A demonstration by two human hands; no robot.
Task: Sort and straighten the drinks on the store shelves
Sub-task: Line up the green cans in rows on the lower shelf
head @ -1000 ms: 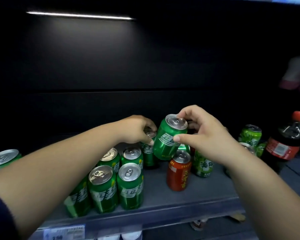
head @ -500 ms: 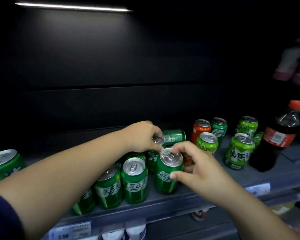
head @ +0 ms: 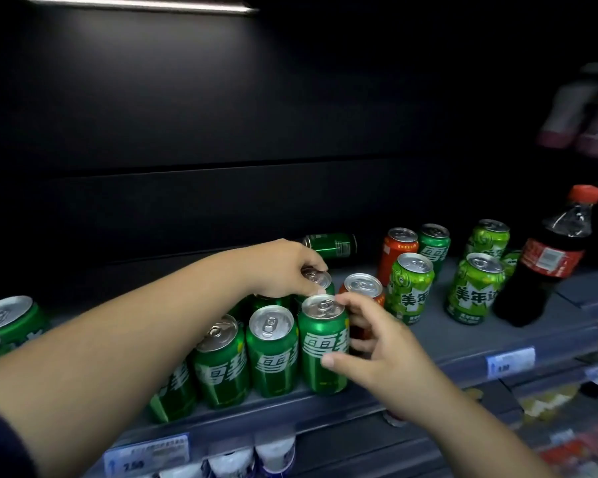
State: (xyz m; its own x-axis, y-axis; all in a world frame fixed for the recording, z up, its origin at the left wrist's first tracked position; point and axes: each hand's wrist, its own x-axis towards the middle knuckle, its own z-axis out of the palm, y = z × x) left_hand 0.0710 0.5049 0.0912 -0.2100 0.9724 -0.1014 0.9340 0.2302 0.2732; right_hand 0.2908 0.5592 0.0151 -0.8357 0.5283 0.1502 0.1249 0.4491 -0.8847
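Two hands [head: 283, 267] [head: 377, 353], crowded shelf edge [head: 428, 365]

Cans are bunched up at the near left of the shelf [head: 428, 343], a few rows deep. One can [head: 330, 244] lies on its side at the far back. More upright cans [head: 411, 291] stand to the right, then a bottle [head: 546, 263] furthest right.

Grey shelf [head: 463, 343] with cans [head: 272, 353], cola bottle [head: 546, 260]
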